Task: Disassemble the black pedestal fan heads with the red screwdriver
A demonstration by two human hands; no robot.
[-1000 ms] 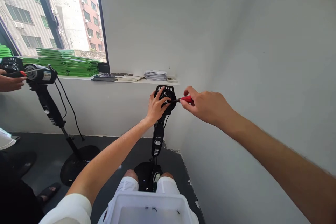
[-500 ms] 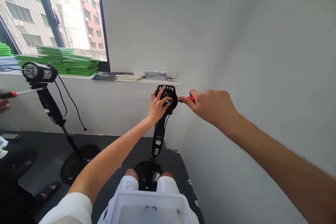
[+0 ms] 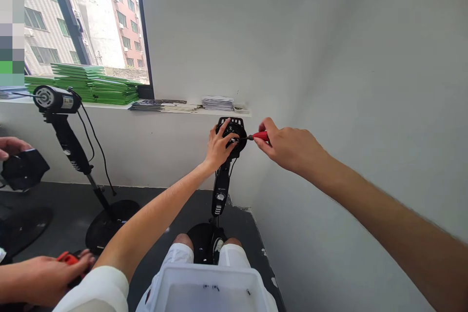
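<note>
In front of me stands a black pedestal fan without blades or cage, its round motor head (image 3: 239, 129) turned toward me. My left hand (image 3: 218, 144) grips the head from the left, fingers spread across its face near the centre. In my right hand (image 3: 290, 146) is a screwdriver with a red handle (image 3: 261, 135). Its shaft points left, and the tip reaches the head close to my left fingertips. What the tip touches is too small to make out. Below the head runs the fan's black control neck (image 3: 220, 192) with a round knob.
A white plastic tray (image 3: 204, 273) with a few small dark screws rests on my lap. Left stands another fan with a bare motor (image 3: 56, 100). A co-worker's hands hold a black cover (image 3: 25, 169) and a red-and-black tool (image 3: 69, 258). Green packets (image 3: 91, 85) line the sill.
My right hand has shifted slightly, showing more of the red handle; my left hand stays put. At left, the co-worker's screwdriver has left the fan, and a black cover has come into view.
</note>
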